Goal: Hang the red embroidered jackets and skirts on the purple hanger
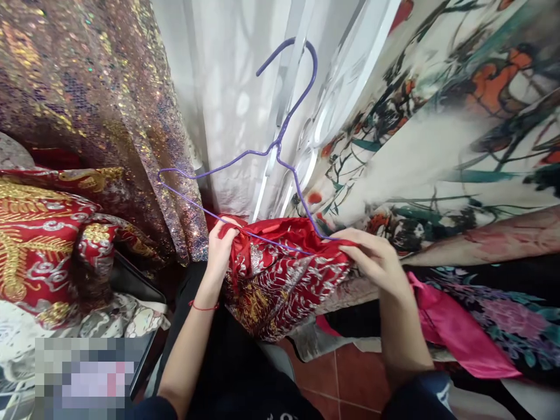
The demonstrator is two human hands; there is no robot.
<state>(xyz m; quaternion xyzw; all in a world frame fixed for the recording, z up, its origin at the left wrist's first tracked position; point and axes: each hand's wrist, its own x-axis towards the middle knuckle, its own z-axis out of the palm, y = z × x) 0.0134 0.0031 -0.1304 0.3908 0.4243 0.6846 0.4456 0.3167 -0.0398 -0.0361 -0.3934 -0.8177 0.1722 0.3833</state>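
Observation:
A red garment (284, 286) with silver and gold embroidery hangs between my two hands, its plain red lining showing at the upper edge. My left hand (223, 242) pinches that edge on the left, where the lower bar of a purple clothes hanger (279, 143) passes. On the right, my right hand (370, 254) grips the garment's edge at the hanger's right end, thumb below and fingers behind. The hanger is tilted, its hook pointing up and its left end sticking out bare past my left hand. The fingertips of my right hand are partly hidden by cloth.
A sequined cloth (118, 116) hangs at the left, above a pile of red and gold embroidered garments (39, 245). White fabric (236, 116) hangs behind the hanger. Floral-printed cloth (415, 157) fills the right, with a pink satin piece (459, 332) below. Red floor tiles (354, 373) show underneath.

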